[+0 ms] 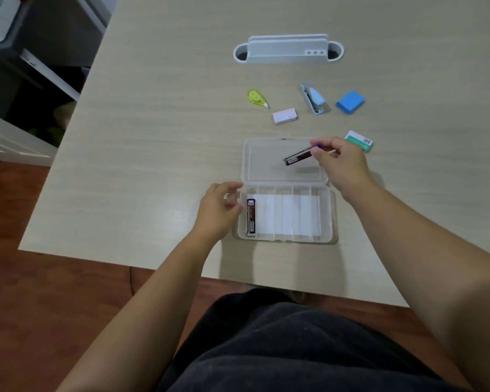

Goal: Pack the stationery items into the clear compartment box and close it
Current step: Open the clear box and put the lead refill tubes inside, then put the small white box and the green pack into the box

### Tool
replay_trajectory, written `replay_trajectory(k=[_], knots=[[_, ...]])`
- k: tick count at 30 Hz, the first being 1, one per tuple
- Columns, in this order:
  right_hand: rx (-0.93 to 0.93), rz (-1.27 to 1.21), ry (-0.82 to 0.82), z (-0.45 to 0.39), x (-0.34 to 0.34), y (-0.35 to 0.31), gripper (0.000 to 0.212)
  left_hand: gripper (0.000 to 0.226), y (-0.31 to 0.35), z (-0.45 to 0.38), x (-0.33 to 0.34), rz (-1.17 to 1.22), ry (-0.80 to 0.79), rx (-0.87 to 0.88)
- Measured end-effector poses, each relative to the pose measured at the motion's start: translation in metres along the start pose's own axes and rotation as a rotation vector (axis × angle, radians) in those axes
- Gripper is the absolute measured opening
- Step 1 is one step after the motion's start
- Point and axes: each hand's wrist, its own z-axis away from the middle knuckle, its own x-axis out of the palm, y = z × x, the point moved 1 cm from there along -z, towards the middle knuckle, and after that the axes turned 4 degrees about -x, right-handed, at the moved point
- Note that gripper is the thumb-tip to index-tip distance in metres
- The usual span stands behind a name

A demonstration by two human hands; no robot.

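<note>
I see the pale wooden table [159,154] filling most of my view, with the white desk organizer [287,50] standing at its far side. Near the front edge lies the clear box [327,216], its lid [266,162] flung open and flat on the table beyond the compartments. My right hand [343,165] hovers above the lid, thumb and fingers pinched on one end of a dark lead case [297,157], which slants down to the left. My left hand [219,212] rests at the box's left wall, fingers loosely curled and holding nothing that I can make out. A second lead case [251,217] lies in the leftmost compartment. Beyond the lid sit a blue eraser [350,101], a light blue stapler [314,98], a pink staple box [285,116], a yellow correction tape [256,99] and, right of the lid, a green and white eraser [359,140].
</note>
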Motion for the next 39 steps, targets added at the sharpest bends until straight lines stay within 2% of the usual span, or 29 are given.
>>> replay_trajectory(k=[7, 10, 14, 21, 24, 29, 33, 39], knots=[[0.024, 0.088, -0.454, 0.024, 0.040, -0.022, 0.028, 0.037, -0.011, -0.004, 0.002, 0.385, -0.077, -0.264], [0.018, 0.183, -0.476, 0.031, 0.061, -0.021, 0.023, 0.037, -0.009, -0.005, 0.002, 0.488, -0.117, -0.285], [-0.010, 0.292, -0.495, 0.034, 0.080, -0.015, 0.015, 0.037, -0.009, -0.005, 0.000, 0.507, -0.145, -0.309], [-0.132, 0.446, -0.557, 0.040, 0.086, -0.008, 0.026, 0.033, -0.017, -0.007, -0.001, 0.483, -0.156, -0.318], [-0.130, 0.398, -0.516, 0.038, 0.078, -0.006, 0.024, 0.025, -0.018, -0.010, -0.001, 0.486, -0.169, -0.325], [-0.064, 0.325, -0.318, 0.021, 0.044, -0.002, 0.015, 0.030, -0.009, -0.022, -0.002, 0.465, -0.062, -0.266], [-0.002, 0.337, -0.095, 0.002, 0.013, 0.003, 0.014, 0.027, 0.017, -0.038, 0.004, 0.348, -0.056, -0.168], [0.061, 0.367, 0.085, -0.022, -0.022, 0.017, 0.021, 0.025, 0.077, -0.071, 0.031, 0.113, -0.113, -0.018]])
